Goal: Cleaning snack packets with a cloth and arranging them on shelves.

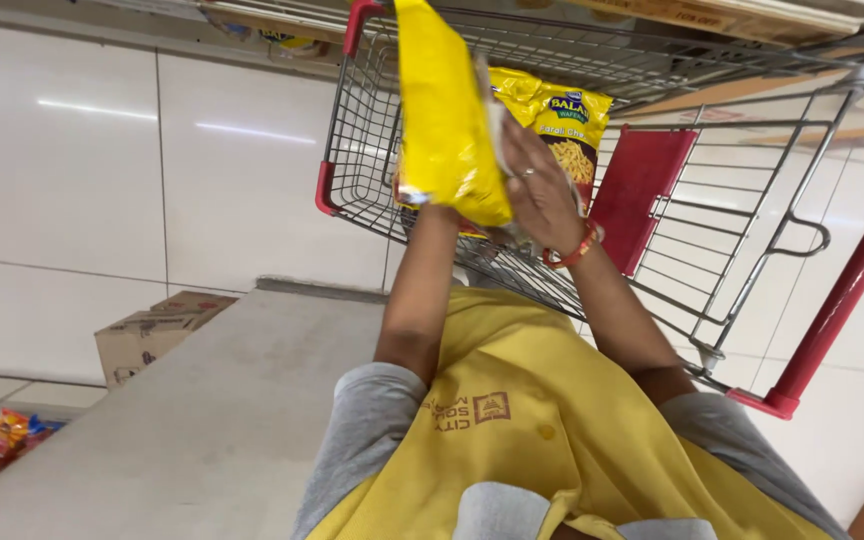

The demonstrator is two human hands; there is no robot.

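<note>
- Left hand [435, 212] clenched on the lower end of a tall, glossy, plain yellow snack packet [447, 110]; fingers mostly hidden behind the foil, so the exact grip cannot be told.
- Right hand [540, 190], with a ring and a red thread bracelet [577, 250], spread flat with fingers open, pressing against a second yellow snack packet printed with pale yellow sticks [557, 120]; also touching something whitish between the two packets, too hidden to identify.
- Both packets held upright and touching each other, up in the air over the basket of a grey wire shopping cart with red plastic corners [372, 150], not resting on its mesh.
- Red plastic seat flap [642, 190] just beside the right wrist, at the handle end of the cart.
- Judged step: a two-handed carry of packets, paused over the open basket, nothing let go yet.
- Judged need for any lowering: packets kept squeezed together so the printed one does not slip from under the flat palm; release only once on the mesh.
- Nearby: yellow vest over grey sleeves [552, 420], a grey flat ledge [232, 400], a brown cardboard box [152, 335] and bright snack bags [7, 440] on the white tiled floor [52, 150].
</note>
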